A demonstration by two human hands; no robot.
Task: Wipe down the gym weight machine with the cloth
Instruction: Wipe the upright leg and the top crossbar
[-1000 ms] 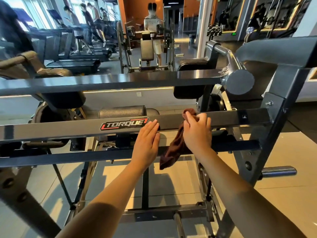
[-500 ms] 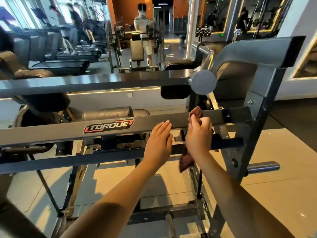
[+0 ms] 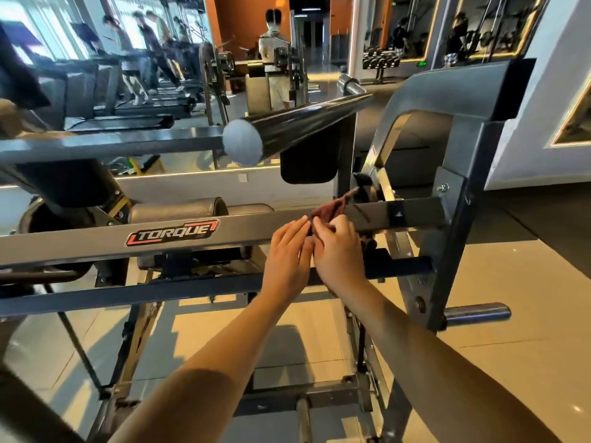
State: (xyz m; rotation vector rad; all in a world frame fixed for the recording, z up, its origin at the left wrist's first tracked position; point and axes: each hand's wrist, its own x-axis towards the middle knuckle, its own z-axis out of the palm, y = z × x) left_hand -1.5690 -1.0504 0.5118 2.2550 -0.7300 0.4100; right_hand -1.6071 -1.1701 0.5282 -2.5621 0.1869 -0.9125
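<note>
We are looking down over a grey steel weight machine that is filling most of the view and standing on pale tiled floor. Behind it a mirrored wall is showing treadmills and several people, blurred. A thick black round bar is jutting towards us from the upper right, its flat grey end cap facing the camera. Below it a long grey crossbar is running from the left edge to the right upright, with a darker rail lying under it. A padded black roller is sitting just behind the crossbar, and a short metal peg is sticking out from the base of the right upright.

Both bare forearms are reaching up from the bottom edge to the crossbar. The left hand is lying open with straight fingers against the face of the crossbar, its fingertips just beside the right hand. The right hand is gripping the dark red cloth, fingers curled over it and pressing it onto the crossbar, right of the middle. We are seeing the cloth bunching above the knuckles; a darker bit seems to be hanging below the bar. A red-and-white TORQUE badge is sitting on the crossbar, left of the hands.
</note>
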